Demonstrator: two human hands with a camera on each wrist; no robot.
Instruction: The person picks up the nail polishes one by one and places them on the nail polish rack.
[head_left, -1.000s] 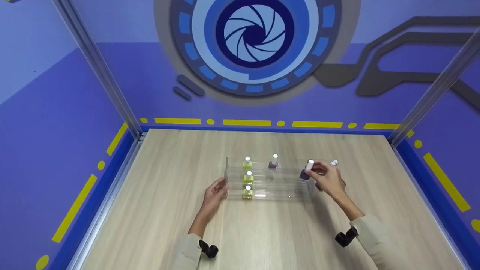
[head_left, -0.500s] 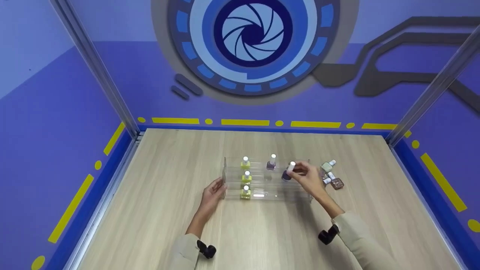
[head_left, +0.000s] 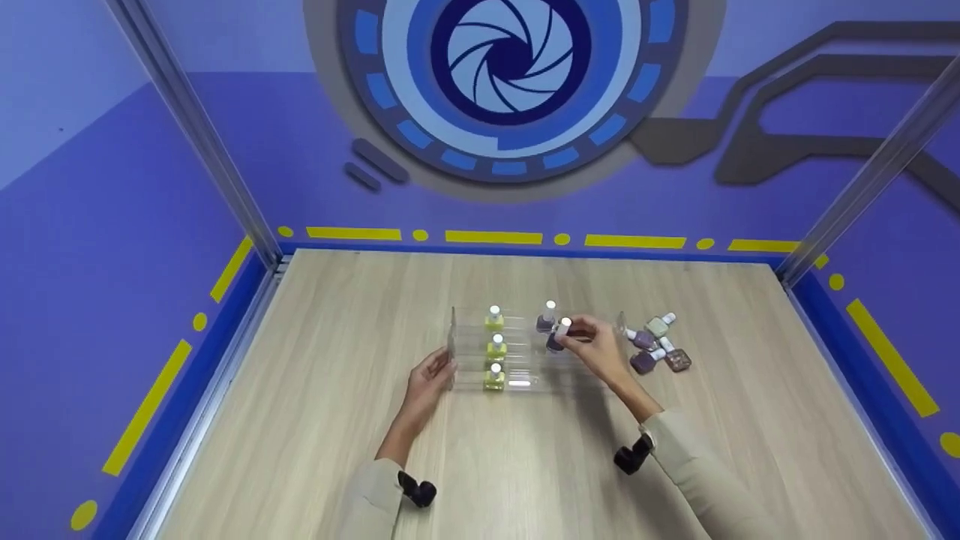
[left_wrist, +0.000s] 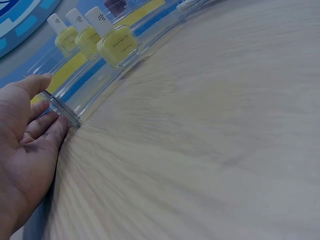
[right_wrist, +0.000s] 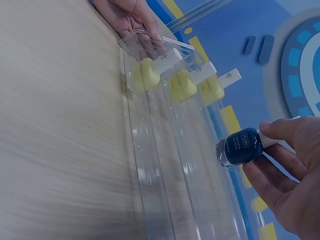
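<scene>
- Nearest me, two beige sleeves (head_left: 697, 465) reach in over the wooden tabletop (head_left: 495, 465), each with a black wrist camera (head_left: 634, 455).
- My left hand (head_left: 427, 386) is at the left end of the clear rack (head_left: 559, 384), which I hold by its end panel between thumb and fingers.
- On the rack's left side, one yellow bottle (head_left: 494, 377) stands on each of the three tiers, lined up near to far, white caps up.
- Right of the rack, I see four loose bottles (head_left: 679, 360) lying close together on the tabletop.
- My right hand (head_left: 600, 352) pinches the white cap of a dark bottle (head_left: 554, 343) between thumb and fingers, tilted over the rack, right of the yellow row. I cannot tell whether its base touches a tier.
- Just beyond it, a purple bottle (head_left: 547, 321) stands on the far tier.
- Farthest off, I see a blue-purple wall (head_left: 247, 150) with a round emblem.
</scene>
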